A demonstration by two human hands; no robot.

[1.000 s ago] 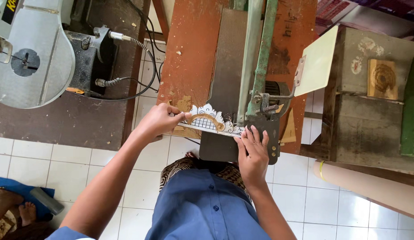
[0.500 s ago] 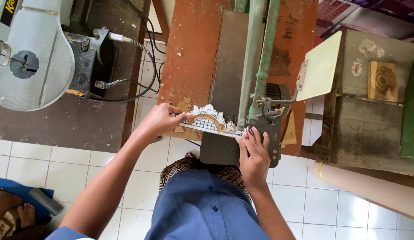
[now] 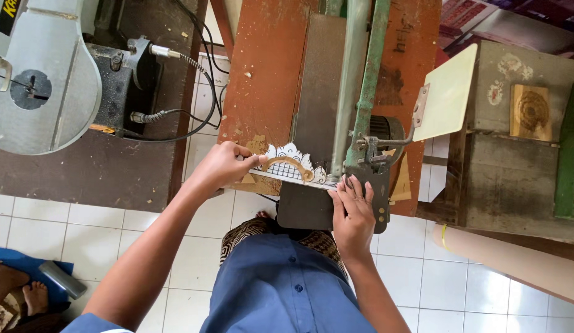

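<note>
Your left hand (image 3: pixel 222 166) pinches the patterned cutout piece (image 3: pixel 290 165) at its end while your right hand (image 3: pixel 351 213) presses flat-fingered beside the scroll saw (image 3: pixel 361 123), steadying it on the counter (image 3: pixel 262 74) at the blade.

A small woodworking shop, this one: a scroll saw with a green arm (image 3: pixel 368 80) stands over a worn, paint-chipped reddish table (image 3: pixel 262 80) strewn with chips. To the left, a grey band saw (image 3: pixel 43 80) trailing black cables (image 3: pixel 176 132). A carved wooden block (image 3: pixel 532 112) rests on a rough crate (image 3: pixel 515 179), all on white floor tiles (image 3: pixel 466 283).
</note>
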